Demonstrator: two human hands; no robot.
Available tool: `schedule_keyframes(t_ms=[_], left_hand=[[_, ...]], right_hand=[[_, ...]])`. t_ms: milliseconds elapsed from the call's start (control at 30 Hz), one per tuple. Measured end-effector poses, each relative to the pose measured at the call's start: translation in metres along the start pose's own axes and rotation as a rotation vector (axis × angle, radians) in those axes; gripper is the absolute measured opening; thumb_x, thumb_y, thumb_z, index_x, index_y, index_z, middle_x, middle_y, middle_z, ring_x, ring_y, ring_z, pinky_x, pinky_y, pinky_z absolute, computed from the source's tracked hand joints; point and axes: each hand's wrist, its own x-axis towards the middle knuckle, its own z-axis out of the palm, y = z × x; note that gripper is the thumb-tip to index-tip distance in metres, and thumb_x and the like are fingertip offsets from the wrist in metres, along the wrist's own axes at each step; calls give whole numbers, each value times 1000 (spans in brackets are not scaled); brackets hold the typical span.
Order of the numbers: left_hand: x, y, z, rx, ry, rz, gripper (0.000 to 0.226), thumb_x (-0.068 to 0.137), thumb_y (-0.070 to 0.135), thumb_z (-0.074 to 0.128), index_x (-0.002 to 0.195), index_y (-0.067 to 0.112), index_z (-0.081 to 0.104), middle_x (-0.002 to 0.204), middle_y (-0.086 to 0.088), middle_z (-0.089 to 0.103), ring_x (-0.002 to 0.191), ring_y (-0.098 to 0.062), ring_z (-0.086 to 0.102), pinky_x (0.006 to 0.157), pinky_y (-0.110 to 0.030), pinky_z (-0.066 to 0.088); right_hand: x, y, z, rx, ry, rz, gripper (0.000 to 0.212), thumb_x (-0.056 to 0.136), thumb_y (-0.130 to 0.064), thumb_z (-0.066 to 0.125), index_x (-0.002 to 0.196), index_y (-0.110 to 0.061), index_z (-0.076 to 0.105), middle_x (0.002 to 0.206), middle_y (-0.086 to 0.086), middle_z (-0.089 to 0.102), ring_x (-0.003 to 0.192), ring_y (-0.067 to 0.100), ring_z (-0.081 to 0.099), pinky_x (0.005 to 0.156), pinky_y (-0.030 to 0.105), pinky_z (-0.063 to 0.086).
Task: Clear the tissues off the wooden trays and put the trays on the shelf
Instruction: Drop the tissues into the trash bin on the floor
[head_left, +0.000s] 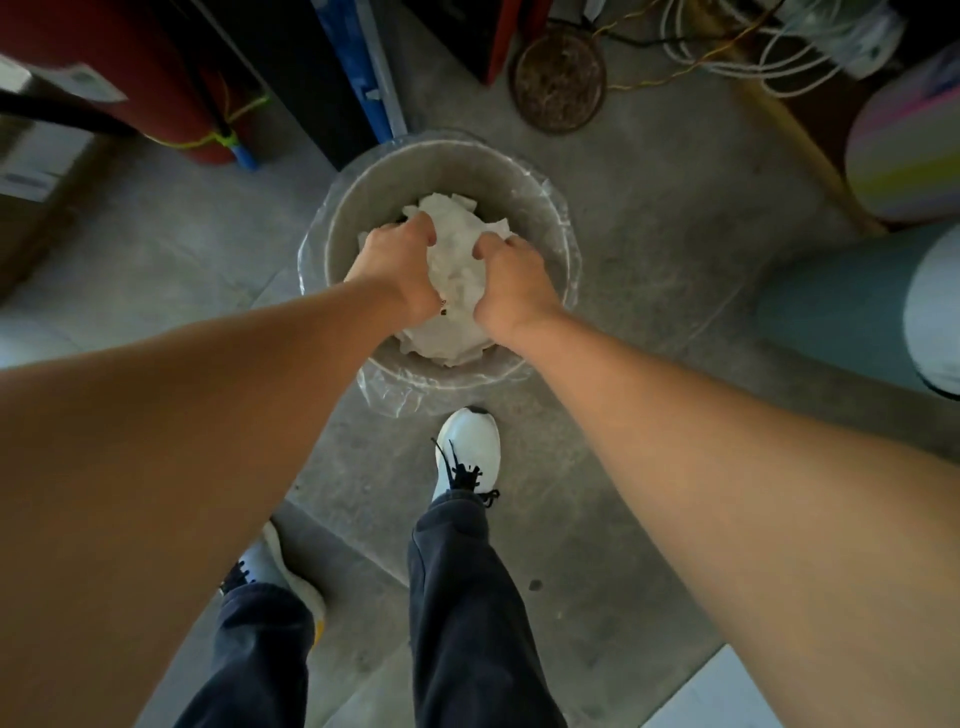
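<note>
A bundle of crumpled white tissues sits in the mouth of a round grey bin lined with a clear plastic bag. My left hand grips the bundle's left side and my right hand grips its right side, both with fingers curled into the paper. The tissues are at or just inside the bin's opening. No wooden tray and no shelf are in view.
The bin stands on a concrete floor. Behind it are a red cylinder, a blue panel, a round brown disc and coiled white cables. A teal cylinder lies at the right. My feet are right before the bin.
</note>
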Motion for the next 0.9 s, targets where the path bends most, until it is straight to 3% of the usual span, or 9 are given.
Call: schedule_keyframes(t_ms=[100, 233, 333, 433, 500, 600, 800, 900], left_hand=[[-24, -4, -13, 7, 21, -19, 60, 75, -1, 65, 129, 18, 49, 128, -14, 51, 105, -32, 56, 81, -37, 50], [-83, 1, -46, 59, 45, -74, 48, 77, 2, 61, 122, 14, 52, 119, -13, 53, 95, -32, 58, 77, -45, 55], [-149, 20, -80, 110, 71, -48, 42, 79, 7, 60, 119, 12, 51, 114, -13, 56, 93, -33, 57, 76, -46, 54], [-234, 46, -131, 183, 92, 0, 36, 81, 12, 61, 116, 12, 52, 102, -11, 55, 82, -28, 52, 66, -41, 46], [-341, 46, -192, 203, 149, 66, 38, 83, 16, 60, 119, 12, 50, 110, -12, 56, 93, -33, 58, 68, -41, 43], [-355, 65, -199, 301, 116, 126, 45, 85, 23, 61, 127, 12, 48, 119, -13, 56, 108, -38, 58, 74, -44, 46], [-495, 45, -285, 330, 279, 280, 34, 88, 17, 56, 120, 9, 48, 112, -13, 52, 103, -37, 58, 66, -41, 41], [-540, 21, -320, 280, 371, 327, 21, 89, 16, 53, 109, 11, 49, 96, -8, 47, 92, -36, 59, 59, -41, 39]], right_hand=[[-20, -1, -20, -54, -13, 19, 45, 83, 2, 59, 126, -8, 52, 131, 16, 50, 119, 35, 52, 94, 42, 49], [-70, -21, -53, -87, 0, 36, 32, 86, -12, 59, 118, -10, 59, 117, 14, 61, 105, 32, 60, 81, 34, 52], [-130, -51, -84, -62, 51, 34, 27, 88, -19, 58, 113, -9, 60, 116, 14, 61, 100, 33, 59, 76, 38, 52], [-213, -99, -125, -58, 118, 43, 20, 90, -22, 55, 105, -10, 61, 113, 13, 61, 93, 32, 57, 67, 34, 43], [-319, -164, -160, -55, 189, 18, 20, 89, -22, 54, 103, -10, 61, 112, 14, 61, 97, 35, 58, 69, 36, 43], [-336, -171, -171, -71, 251, 42, 24, 90, -23, 52, 106, -9, 61, 114, 14, 60, 102, 37, 58, 77, 42, 48], [-453, -282, -208, -94, 407, 0, 16, 94, -27, 48, 96, -13, 55, 106, 11, 59, 96, 34, 58, 75, 43, 48], [-481, -333, -215, -167, 401, -98, 16, 96, -26, 45, 90, -12, 51, 98, 9, 54, 93, 34, 58, 72, 43, 47]])
